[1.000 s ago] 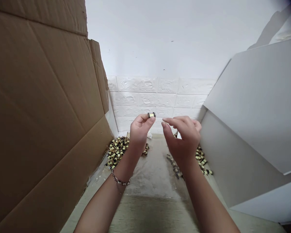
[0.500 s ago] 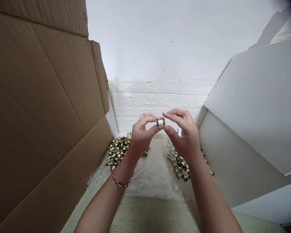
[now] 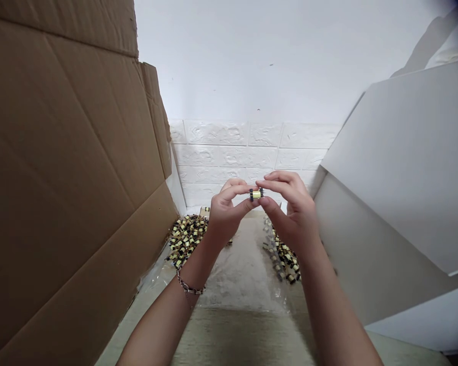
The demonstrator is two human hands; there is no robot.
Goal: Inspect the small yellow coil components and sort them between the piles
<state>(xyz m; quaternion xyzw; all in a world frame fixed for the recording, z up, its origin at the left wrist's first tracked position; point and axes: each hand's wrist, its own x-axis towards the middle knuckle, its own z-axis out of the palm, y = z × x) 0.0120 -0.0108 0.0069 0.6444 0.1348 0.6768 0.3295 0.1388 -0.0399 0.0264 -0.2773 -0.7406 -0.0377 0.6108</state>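
Between my two hands, in front of the brick-patterned wall, is a small transformer (image 3: 256,194) with a yellow-taped middle, black ends and thin metal pins. My left hand (image 3: 229,206) pinches its left end between thumb and forefinger. At the right end, the thumb and forefinger of my right hand (image 3: 292,206) close around the part, the other fingers curving above. Its pins point sideways. Below my left wrist lies a heap of similar transformers (image 3: 187,236) with brownish wire ends. Another pile of transformers (image 3: 288,262) sits under my right hand, partly hidden by it.
A clear plastic bag (image 3: 244,284) lies flat on the wooden table (image 3: 229,338) between the piles. A tall brown cardboard panel (image 3: 68,168) walls off the left. White board panels (image 3: 404,168) stand on the right, and a white wall (image 3: 252,61) closes the back.
Both hands have shifted slightly right with the transformer, which appears turned a little. The piles and the bag stay where they were.
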